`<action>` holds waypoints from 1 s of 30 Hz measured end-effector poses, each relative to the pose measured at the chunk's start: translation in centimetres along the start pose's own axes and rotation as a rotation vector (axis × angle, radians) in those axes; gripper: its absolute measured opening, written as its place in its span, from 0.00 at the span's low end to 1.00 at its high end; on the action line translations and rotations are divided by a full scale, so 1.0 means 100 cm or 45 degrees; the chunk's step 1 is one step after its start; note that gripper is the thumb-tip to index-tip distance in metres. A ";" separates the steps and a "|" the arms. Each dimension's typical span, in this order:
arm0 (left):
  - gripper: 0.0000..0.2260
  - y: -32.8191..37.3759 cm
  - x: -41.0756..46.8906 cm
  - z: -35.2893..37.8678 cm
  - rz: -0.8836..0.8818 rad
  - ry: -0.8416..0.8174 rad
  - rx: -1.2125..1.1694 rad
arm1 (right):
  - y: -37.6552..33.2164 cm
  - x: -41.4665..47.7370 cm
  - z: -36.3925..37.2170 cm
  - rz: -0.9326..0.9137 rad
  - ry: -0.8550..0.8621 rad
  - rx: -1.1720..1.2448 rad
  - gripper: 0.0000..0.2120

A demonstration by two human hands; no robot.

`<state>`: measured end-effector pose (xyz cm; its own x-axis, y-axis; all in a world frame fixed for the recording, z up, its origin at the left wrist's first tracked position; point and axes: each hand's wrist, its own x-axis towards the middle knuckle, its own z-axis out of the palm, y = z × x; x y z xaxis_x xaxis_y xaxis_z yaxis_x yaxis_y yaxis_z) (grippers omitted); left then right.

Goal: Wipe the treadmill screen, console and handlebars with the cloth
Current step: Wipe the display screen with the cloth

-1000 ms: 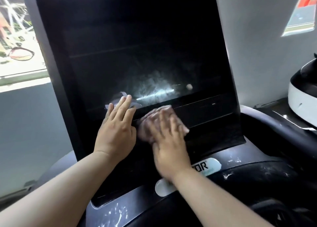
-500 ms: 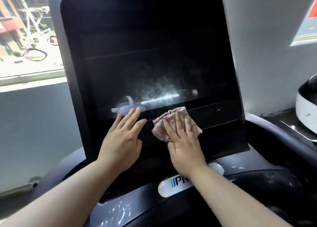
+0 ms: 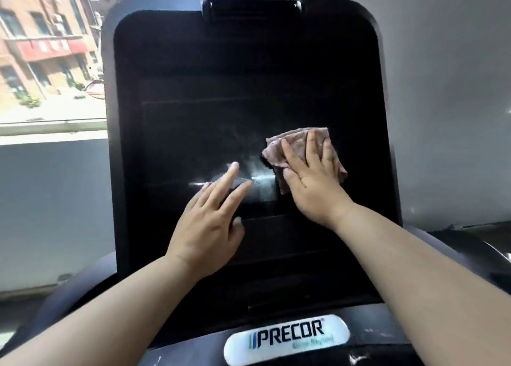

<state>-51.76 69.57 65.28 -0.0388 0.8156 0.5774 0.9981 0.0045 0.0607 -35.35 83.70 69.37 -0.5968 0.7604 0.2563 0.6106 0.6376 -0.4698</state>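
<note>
Both hands are on the tall, glossy black treadmill screen. Her right hand, fingers spread flat, presses a crumpled pinkish-brown cloth against the glass right of centre. The left hand rests open beside it, bracing. I'd advise steady overlapping strokes across the hazy smear, working toward the rounded corners. Below, the white oval Precor badge sits on the scuffed grey console.
</note>
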 end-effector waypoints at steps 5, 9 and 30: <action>0.31 0.051 0.063 0.033 0.171 0.000 0.096 | 0.036 -0.024 -0.026 -0.240 0.144 0.601 0.25; 0.31 0.069 0.092 0.060 0.216 -0.027 0.360 | 0.079 -0.012 -0.047 -0.199 0.653 0.214 0.21; 0.23 0.088 0.076 0.073 0.207 -0.071 0.265 | 0.177 0.013 -0.029 -0.115 0.553 0.514 0.28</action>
<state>-42.92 80.07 64.27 0.1197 0.8460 0.5196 0.9794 -0.0150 -0.2012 -23.84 96.27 63.81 -0.3175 0.7407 0.5921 0.2704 0.6692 -0.6921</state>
